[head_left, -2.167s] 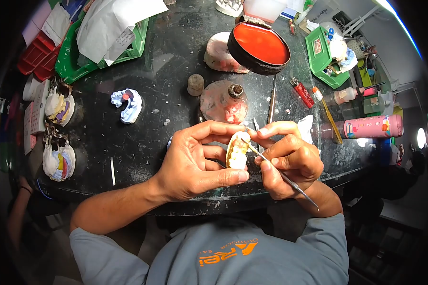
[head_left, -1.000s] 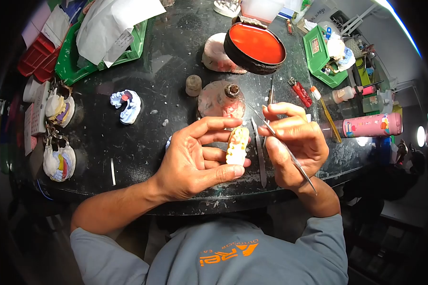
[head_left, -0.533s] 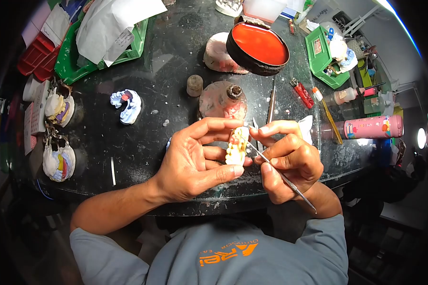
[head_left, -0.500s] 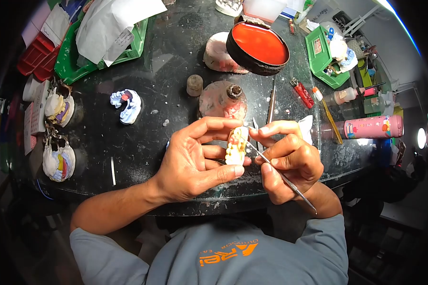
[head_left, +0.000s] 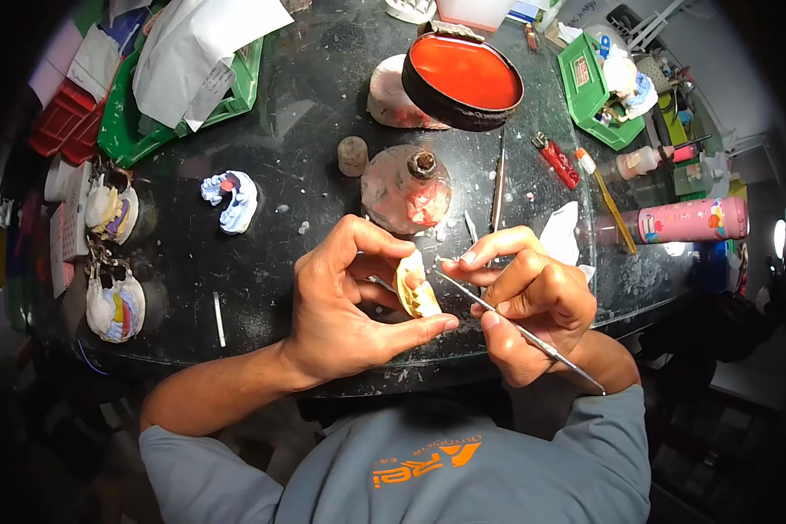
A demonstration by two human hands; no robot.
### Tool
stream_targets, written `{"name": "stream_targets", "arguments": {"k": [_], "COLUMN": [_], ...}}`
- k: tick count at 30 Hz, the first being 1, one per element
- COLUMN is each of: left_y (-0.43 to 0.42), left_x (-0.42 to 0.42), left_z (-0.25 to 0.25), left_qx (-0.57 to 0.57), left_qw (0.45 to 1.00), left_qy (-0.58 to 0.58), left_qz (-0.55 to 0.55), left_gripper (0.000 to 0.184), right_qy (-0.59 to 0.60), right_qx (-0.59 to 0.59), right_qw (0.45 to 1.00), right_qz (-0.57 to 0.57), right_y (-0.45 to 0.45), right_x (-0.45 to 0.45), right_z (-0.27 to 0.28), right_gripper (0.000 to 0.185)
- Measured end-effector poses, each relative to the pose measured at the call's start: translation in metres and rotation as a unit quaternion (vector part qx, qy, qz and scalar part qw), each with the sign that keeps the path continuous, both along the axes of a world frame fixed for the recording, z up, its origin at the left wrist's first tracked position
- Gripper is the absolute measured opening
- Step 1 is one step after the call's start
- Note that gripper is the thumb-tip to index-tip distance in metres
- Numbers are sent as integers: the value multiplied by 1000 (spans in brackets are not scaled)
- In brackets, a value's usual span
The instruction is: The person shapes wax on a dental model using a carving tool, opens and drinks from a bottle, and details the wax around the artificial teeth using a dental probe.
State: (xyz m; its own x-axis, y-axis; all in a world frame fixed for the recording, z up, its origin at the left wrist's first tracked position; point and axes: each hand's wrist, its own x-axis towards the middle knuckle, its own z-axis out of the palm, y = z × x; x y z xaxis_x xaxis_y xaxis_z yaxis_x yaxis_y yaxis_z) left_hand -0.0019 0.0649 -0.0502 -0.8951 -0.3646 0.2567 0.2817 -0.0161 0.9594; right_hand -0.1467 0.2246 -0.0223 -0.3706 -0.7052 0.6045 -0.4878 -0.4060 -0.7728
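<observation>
Between the thumb and fingers of my left hand [head_left: 336, 306] is a small yellowish dental model [head_left: 417, 293], tilted so that its toothed side faces right. My right hand [head_left: 537, 306] is closed in a pen grip round a thin metal dental carving tool [head_left: 533, 336]. The tool's upper tip lies just right of the model, seemingly apart from it; its other end points down toward my right forearm. Beyond my hands stands a glass spirit lamp [head_left: 406, 190] with a dark top. A round tin of red wax [head_left: 465, 79] is tilted against a pale plaster block [head_left: 393, 94].
On the left are a bluish-white dental model [head_left: 230, 201] and two mounted models [head_left: 113, 306]. Green trays [head_left: 122, 140] stand at both far sides. Toward the right lie a red lighter [head_left: 557, 162], a yellow-handled brush [head_left: 616, 210], a pink bottle [head_left: 694, 220] and a metal knife [head_left: 499, 188].
My left hand has turned the dental model, so more of its side shows. The carving tool's tip has moved off the model's surface. The whole view has shifted slightly.
</observation>
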Motion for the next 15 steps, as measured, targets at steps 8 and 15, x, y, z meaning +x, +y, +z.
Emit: {"name": "stream_targets", "arguments": {"k": [8, 15], "left_y": [-2, -5], "left_x": [-1, -1], "left_z": [-8, -10], "left_qx": [-70, -153], "left_qw": [997, 986], "left_qy": [32, 52], "left_qz": [12, 39], "left_gripper": [66, 70], "right_qy": [-32, -42], "right_qx": [-11, -21], "right_qw": [999, 999], "right_qz": [3, -9], "right_y": [-3, -3], "right_x": [5, 8], "right_z": [0, -7], "right_gripper": [19, 21]}}
